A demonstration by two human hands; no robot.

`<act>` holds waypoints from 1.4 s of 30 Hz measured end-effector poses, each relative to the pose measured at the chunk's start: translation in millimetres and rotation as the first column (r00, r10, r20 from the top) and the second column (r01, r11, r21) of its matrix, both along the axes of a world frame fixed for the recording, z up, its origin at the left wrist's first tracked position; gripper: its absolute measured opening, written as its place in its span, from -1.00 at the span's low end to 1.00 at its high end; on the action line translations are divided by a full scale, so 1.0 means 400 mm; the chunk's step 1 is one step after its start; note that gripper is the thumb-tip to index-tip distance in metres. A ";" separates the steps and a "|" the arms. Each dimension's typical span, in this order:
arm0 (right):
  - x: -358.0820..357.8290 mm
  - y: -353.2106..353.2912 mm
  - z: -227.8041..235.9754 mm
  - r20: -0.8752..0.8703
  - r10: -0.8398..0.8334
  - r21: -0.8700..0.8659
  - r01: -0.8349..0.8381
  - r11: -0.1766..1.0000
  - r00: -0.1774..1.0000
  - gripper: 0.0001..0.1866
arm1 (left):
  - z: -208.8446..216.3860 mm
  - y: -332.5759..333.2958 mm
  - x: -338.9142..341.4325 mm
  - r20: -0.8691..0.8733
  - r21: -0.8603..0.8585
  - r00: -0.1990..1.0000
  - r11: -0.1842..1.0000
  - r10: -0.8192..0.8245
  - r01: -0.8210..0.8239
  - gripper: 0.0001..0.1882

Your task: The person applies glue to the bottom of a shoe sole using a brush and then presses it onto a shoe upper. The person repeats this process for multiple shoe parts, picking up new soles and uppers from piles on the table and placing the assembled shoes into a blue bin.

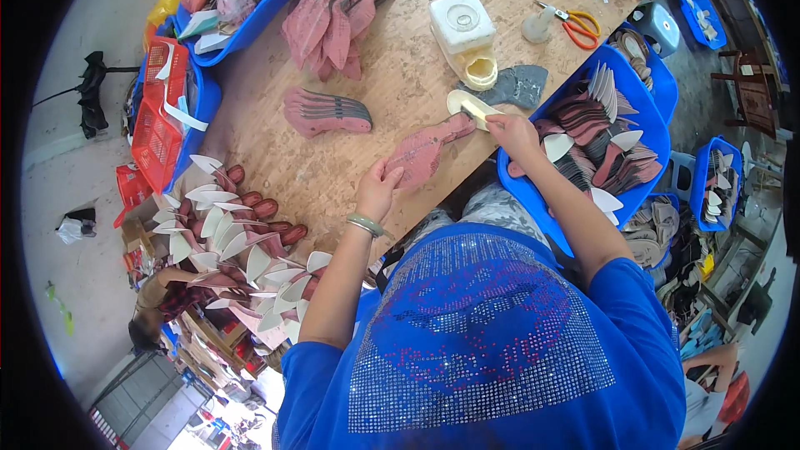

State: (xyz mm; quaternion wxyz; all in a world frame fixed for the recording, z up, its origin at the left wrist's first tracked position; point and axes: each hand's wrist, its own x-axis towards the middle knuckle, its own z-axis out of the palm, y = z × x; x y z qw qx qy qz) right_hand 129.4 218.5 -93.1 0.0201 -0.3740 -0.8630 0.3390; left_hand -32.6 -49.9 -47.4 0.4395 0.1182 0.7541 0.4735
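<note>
My left hand point(379, 190) pinches the wide end of a pink, insole-shaped piece point(421, 150) over the table. Its narrow end points up and right, meeting a cream oval piece point(458, 102). My right hand point(514, 135) is closed on that cream oval piece, whose surface has a paler strip; exactly what it is I cannot tell. Beneath them a dark grey sheet point(525, 83) lies flat. Just beyond stands a white container point(461, 21) with a yellowish crusted spout. To the left rests a neat stack of pink and dark insole pieces point(325, 112).
A loose pile of pink pieces point(333, 25) lies farther back. Orange-handled pliers point(579, 27) are at the back right. A blue bin point(562, 229) of insoles adjoins the table's right side. Many insoles with white tips point(233, 229) crowd the left. Another person point(162, 296) is at lower left.
</note>
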 end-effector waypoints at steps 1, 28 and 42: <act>-0.009 -0.001 -0.009 -0.028 0.027 0.029 -0.026 0.999 0.999 -0.75 | 0.005 0.007 0.000 -0.049 -0.030 0.999 0.999 -0.023 0.022 -0.72; 0.076 0.014 0.019 0.115 -0.041 -0.133 0.056 0.989 0.992 -0.73 | -0.026 0.015 0.053 0.114 -0.060 0.960 0.966 0.256 -0.251 -0.76; 0.065 -0.111 0.229 -0.142 -0.201 -0.836 -0.008 0.549 0.969 -0.73 | 0.043 0.028 0.087 -0.653 -0.151 0.700 0.955 -0.289 0.253 -0.48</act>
